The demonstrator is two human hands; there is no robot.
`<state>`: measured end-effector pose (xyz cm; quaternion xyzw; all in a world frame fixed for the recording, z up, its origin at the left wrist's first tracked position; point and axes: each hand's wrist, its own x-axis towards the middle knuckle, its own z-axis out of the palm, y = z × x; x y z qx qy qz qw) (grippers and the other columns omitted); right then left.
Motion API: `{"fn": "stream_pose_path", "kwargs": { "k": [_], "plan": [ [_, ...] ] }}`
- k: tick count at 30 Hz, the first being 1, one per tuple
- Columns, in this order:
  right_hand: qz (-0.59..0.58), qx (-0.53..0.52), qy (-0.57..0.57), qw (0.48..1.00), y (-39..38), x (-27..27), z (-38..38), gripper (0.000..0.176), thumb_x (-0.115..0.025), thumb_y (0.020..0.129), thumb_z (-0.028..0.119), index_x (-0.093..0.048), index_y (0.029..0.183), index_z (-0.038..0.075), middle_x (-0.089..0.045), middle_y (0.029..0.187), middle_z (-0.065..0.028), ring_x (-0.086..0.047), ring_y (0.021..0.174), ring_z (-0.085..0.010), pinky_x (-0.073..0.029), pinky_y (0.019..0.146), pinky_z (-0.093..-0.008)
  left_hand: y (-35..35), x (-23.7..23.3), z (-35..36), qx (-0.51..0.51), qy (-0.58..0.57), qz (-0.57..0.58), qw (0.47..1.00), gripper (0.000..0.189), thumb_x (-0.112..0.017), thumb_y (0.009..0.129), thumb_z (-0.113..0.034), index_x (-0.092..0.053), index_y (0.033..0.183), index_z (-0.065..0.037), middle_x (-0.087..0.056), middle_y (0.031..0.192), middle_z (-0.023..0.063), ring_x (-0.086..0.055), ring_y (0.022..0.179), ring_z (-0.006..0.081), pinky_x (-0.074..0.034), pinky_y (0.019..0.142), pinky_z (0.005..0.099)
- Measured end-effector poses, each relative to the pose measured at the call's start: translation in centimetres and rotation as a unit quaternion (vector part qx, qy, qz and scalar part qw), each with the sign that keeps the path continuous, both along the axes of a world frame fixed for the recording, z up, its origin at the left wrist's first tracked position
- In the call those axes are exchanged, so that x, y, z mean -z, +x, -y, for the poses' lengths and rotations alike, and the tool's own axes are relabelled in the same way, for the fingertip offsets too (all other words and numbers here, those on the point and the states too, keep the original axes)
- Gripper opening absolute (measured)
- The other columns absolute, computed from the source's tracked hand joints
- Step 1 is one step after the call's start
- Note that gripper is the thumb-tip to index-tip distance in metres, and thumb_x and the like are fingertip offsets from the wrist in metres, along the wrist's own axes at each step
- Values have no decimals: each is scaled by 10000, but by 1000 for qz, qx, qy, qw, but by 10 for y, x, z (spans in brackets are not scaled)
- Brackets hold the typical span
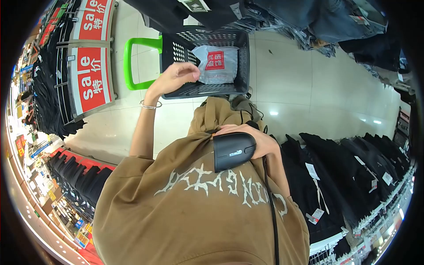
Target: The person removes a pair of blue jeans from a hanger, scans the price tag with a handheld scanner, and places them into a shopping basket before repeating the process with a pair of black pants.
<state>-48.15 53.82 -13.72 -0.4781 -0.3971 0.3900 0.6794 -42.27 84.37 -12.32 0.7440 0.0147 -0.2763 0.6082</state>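
My left hand (177, 77), a silver bracelet (150, 105) at its wrist, hovers over the near left rim of a dark shopping basket (174, 93). Its fingers are loosely bent and apart, with nothing visible in them. Just right of the fingertips, a translucent plastic bag (221, 74) with a red printed square lies in the basket. My right hand (259, 139) is drawn in against the front of my brown top (190, 212), fingers curled. A black device with a rounded end (234, 151) covers much of that hand, so what it grips is hidden.
The basket's green handle (128, 64) points left. Racks with red sale signs (92, 79) stand at the left. Dark garments (318, 176) hang on the right, and folded jeans (309, 22) line the far side. Pale floor tiles (287, 88) lie between them.
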Motion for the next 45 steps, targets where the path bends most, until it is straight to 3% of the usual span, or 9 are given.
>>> {"fn": "stream_pose_path", "kwargs": {
  "k": [11, 13, 17, 19, 25, 31, 32, 40, 45],
  "plan": [
    [-19, -28, -18, 999, 2, -32, -16, 658, -706, 620, 196, -526, 1210, -30, -555, 1266, -168, -526, 1183, -341, -262, 1089, -481, -78, 136, -33, 196, 178, -323, 908, 361, -532, 844, -236, -611, 1147, -57, -630, 1044, 79, -626, 926, 171, -546, 715, 333],
    [-23, -25, -25, 999, -4, -27, -13, 670, -711, 610, 234, -537, 1194, -45, -569, 1237, -180, -533, 1173, -341, -263, 1087, -479, -104, 196, -37, 129, 117, -187, 967, 360, -534, 801, -156, -616, 1112, 6, -657, 964, 105, -634, 830, 172, -530, 662, 314],
    [-53, 17, 4, 998, -16, -27, -13, 654, -731, 586, 293, -592, 1105, -78, -611, 1119, -229, -570, 1105, -355, -290, 1064, -488, -109, 187, -11, -80, -47, -222, 971, 281, -545, 774, -56, -643, 1024, 27, -668, 854, 71, -617, 739, 116, -501, 588, 267],
    [-118, 57, -24, 991, -13, -54, -20, 422, -724, 627, 302, -639, 861, -38, -633, 937, -193, -606, 970, -380, -316, 1003, -528, -103, 182, -12, 14, -43, -233, 971, 196, -585, 778, -43, -671, 941, 23, -652, 763, 23, -587, 657, 76, -467, 535, 232],
    [-163, 154, 30, 974, -33, -38, -15, 90, -698, 736, 59, -644, 802, 31, -619, 803, -145, -624, 809, -315, -381, 961, -547, -91, 166, -19, 125, -98, -262, 952, 250, -607, 789, -64, -671, 1014, 26, -682, 847, 40, -624, 778, 91, -498, 708, 239],
    [-199, 211, 182, 939, -36, -33, 0, 134, -608, 819, 114, -596, 779, -14, -614, 776, -177, -609, 768, -328, -406, 925, -538, -110, 220, -1, 133, -2, 37, 990, 303, -544, 839, -133, -637, 1036, 77, -681, 932, 196, -646, 839, 255, -493, 795, 336],
    [-205, 214, 157, 942, -35, -33, 4, 163, -599, 833, 143, -591, 766, -5, -606, 768, -168, -599, 757, -321, -407, 929, -535, -103, 221, 7, 190, 22, -36, 981, 337, -523, 861, -170, -608, 1074, 76, -645, 1023, 251, -633, 933, 319, -473, 856, 374],
    [-163, 277, 55, 945, -33, -33, 28, 172, -584, 854, 212, -586, 820, 43, -580, 784, -76, -577, 811, -253, -386, 966, -490, -87, 240, 51, 265, 160, -7, 951, 324, -587, 836, -169, -623, 1108, 3, -652, 1062, 205, -614, 1006, 247, -470, 853, 370],
    [-192, 284, 33, 939, -47, -17, 43, 309, -729, 715, 186, -632, 935, -7, -641, 913, -113, -606, 882, -243, -421, 949, -437, -111, 254, 45, 229, 191, -16, 954, 322, -584, 835, -166, -623, 1110, -1, -652, 1058, 207, -617, 1002, 250, -471, 851, 371]
  ]
}}
